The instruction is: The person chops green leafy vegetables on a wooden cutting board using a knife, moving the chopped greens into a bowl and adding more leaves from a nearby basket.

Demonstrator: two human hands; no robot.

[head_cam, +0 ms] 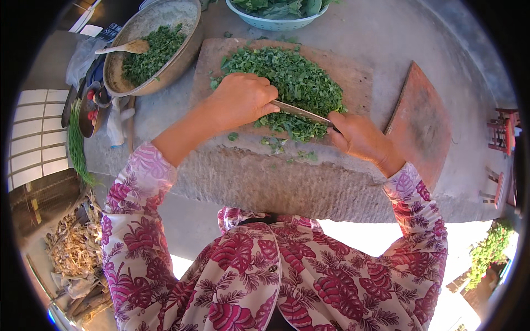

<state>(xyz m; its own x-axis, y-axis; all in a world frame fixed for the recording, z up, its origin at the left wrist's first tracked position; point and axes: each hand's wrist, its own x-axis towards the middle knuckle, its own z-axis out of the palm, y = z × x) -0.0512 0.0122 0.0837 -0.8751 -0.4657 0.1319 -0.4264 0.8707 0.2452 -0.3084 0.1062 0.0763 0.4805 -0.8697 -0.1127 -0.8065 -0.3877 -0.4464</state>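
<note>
A heap of chopped leafy greens [290, 78] covers much of a wooden cutting board [352, 78]. Across the near part of the heap lies a kitchen knife [302, 111], its blade seen almost edge-on. My right hand [360, 132] grips the knife at its handle end. At the other end, my left hand [244, 99] has its fingers closed on the blade's tip. Loose leaf scraps [275, 145] lie by the board's near edge, on the concrete counter [256, 178].
Upper left, a large metal bowl [174, 66] holds chopped greens and a wooden spoon [124, 46]. Whole leaves fill a light-blue colander [277, 24] at the back. A reddish board [422, 124] lies at right. Long green stalks [77, 140] hang over the counter's left edge.
</note>
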